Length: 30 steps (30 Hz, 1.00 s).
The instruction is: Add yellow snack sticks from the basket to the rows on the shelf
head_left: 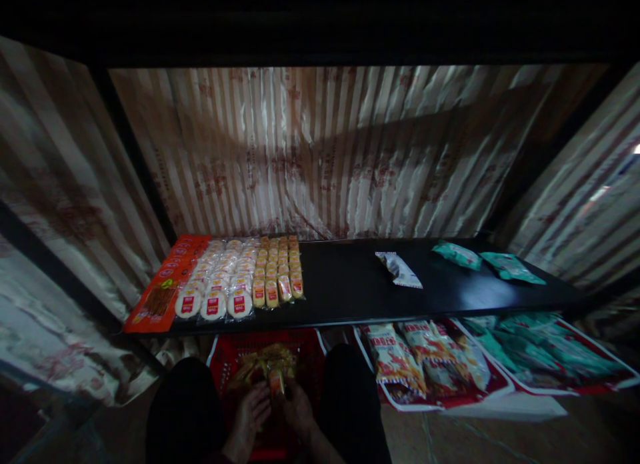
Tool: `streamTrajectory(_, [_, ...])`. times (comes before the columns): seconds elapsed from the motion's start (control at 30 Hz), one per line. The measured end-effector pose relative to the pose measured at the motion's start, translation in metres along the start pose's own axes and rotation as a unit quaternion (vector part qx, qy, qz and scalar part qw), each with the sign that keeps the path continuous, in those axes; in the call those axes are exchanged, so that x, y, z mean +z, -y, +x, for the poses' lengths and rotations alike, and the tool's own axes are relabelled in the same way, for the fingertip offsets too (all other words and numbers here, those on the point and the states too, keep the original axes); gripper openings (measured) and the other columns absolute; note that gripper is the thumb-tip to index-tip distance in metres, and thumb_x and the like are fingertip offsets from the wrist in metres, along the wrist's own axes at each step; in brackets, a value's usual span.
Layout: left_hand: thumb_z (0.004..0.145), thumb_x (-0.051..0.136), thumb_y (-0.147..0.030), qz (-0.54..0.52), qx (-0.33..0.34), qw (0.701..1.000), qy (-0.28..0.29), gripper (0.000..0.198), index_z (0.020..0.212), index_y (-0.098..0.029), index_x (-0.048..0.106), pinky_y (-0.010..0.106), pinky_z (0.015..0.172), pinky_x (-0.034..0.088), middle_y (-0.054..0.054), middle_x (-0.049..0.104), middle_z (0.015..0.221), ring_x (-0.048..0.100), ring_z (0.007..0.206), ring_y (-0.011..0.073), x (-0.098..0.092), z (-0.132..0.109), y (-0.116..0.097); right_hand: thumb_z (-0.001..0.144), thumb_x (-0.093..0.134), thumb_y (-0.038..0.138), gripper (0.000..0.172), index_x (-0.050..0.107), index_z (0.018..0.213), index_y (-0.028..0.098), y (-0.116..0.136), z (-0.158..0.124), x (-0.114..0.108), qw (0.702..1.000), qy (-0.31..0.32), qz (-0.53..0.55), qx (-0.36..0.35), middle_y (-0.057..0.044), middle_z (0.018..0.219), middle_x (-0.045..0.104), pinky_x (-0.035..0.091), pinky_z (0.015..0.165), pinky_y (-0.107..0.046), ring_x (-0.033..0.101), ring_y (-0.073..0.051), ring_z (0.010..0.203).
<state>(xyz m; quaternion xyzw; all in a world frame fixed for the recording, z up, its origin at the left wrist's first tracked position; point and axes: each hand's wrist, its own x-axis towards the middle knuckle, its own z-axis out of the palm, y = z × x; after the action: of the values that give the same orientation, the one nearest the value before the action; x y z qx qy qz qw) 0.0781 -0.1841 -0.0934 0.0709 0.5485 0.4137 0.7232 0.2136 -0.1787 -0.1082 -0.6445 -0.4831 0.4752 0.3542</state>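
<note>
Both my hands are down in a red plastic basket (227, 364) between my knees. My left hand (250, 414) and my right hand (296, 407) are curled side by side around a small yellow snack packet (277, 382) lying on a heap of similar packets. It is dim, so finger detail is hard to read. Above the basket runs a black shelf (350, 281). On its left end lie rows of round white cakes (220, 277) and small yellow packets (277, 271).
A flat orange package (165, 287) lies at the shelf's left edge. A silver-white packet (400, 269) and two green packets (457, 255) lie further right. Below the shelf are bags of snacks (425, 357) and green bags (540, 347). Striped curtain fabric surrounds the shelf.
</note>
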Motion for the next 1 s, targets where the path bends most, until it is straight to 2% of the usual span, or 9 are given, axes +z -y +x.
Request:
streamTrajectory(0.17, [0.087, 0.035, -0.020, -0.013, -0.003, 1.000, 0.007, 0.039, 0.120, -0.007, 0.051, 0.034, 0.096, 0.045, 0.021, 0.056, 0.126, 0.063, 0.104, 0.0219, 0.001, -0.002, -0.002, 0.069, 0.051, 0.030, 0.048, 0.064, 0.109, 0.007, -0.001, 0.002, 0.000, 1.000, 0.012, 0.018, 0.001, -0.015, 0.106, 0.069, 0.048, 0.088, -0.030, 0.063, -0.027, 0.102])
streamTrajectory(0.3, [0.085, 0.037, -0.017, -0.030, 0.008, 0.999, 0.010, 0.039, 0.118, -0.005, 0.052, 0.036, 0.098, 0.044, 0.023, 0.057, 0.123, 0.062, 0.106, 0.0237, 0.002, -0.005, -0.003, 0.069, 0.049, 0.032, 0.051, 0.063, 0.110, 0.004, -0.001, 0.003, 0.001, 1.000, 0.013, 0.021, 0.000, -0.018, 0.104, 0.069, 0.049, 0.085, -0.032, 0.065, -0.028, 0.099])
streamTrajectory(0.4, [0.083, 0.038, -0.016, -0.035, 0.019, 0.999, 0.015, 0.034, 0.111, -0.006, 0.056, 0.037, 0.099, 0.043, 0.022, 0.059, 0.121, 0.061, 0.108, 0.0247, 0.003, -0.006, -0.004, 0.069, 0.049, 0.033, 0.050, 0.063, 0.109, 0.005, -0.002, 0.004, 0.001, 1.000, 0.001, 0.029, -0.012, -0.018, 0.105, 0.069, 0.049, 0.086, -0.030, 0.064, -0.028, 0.100])
streamTrajectory(0.53, [0.077, 0.048, -0.018, -0.018, 0.051, 0.997, 0.051, 0.025, 0.095, -0.010, 0.064, 0.038, 0.104, 0.039, 0.019, 0.063, 0.114, 0.059, 0.111, 0.0256, 0.006, -0.010, -0.004, 0.072, 0.049, 0.038, 0.049, 0.064, 0.108, 0.009, -0.003, 0.004, 0.000, 0.999, 0.004, 0.033, -0.037, -0.015, 0.102, 0.071, 0.049, 0.084, -0.030, 0.065, -0.026, 0.097])
streamTrajectory(0.7, [0.068, 0.053, -0.020, -0.008, 0.094, 0.994, 0.055, 0.022, 0.083, -0.011, 0.066, 0.044, 0.105, 0.036, 0.020, 0.064, 0.112, 0.059, 0.110, 0.0295, 0.009, -0.007, -0.002, 0.075, 0.047, 0.037, 0.047, 0.063, 0.110, 0.012, -0.002, 0.003, -0.003, 0.999, -0.026, -0.008, -0.037, -0.014, 0.102, 0.071, 0.049, 0.083, -0.029, 0.066, -0.025, 0.095])
streamTrajectory(0.83, [0.064, 0.057, -0.023, 0.014, 0.120, 0.991, 0.062, 0.024, 0.084, -0.014, 0.067, 0.043, 0.106, 0.036, 0.016, 0.066, 0.109, 0.059, 0.110, 0.0280, 0.012, -0.002, 0.001, 0.077, 0.048, 0.040, 0.047, 0.063, 0.113, 0.015, 0.002, 0.003, -0.006, 0.997, -0.051, -0.046, -0.039, -0.012, 0.099, 0.072, 0.050, 0.079, -0.028, 0.068, -0.025, 0.091])
streamTrajectory(1.0, [0.057, 0.063, -0.030, 0.050, 0.150, 0.986, 0.060, 0.029, 0.082, -0.015, 0.068, 0.042, 0.101, 0.040, 0.013, 0.068, 0.106, 0.058, 0.109, 0.0286, 0.023, -0.004, -0.003, 0.079, 0.046, 0.046, 0.047, 0.065, 0.109, 0.015, 0.007, 0.001, -0.011, 0.994, -0.081, -0.035, -0.071, -0.013, 0.099, 0.072, 0.051, 0.078, -0.028, 0.068, -0.025, 0.093])
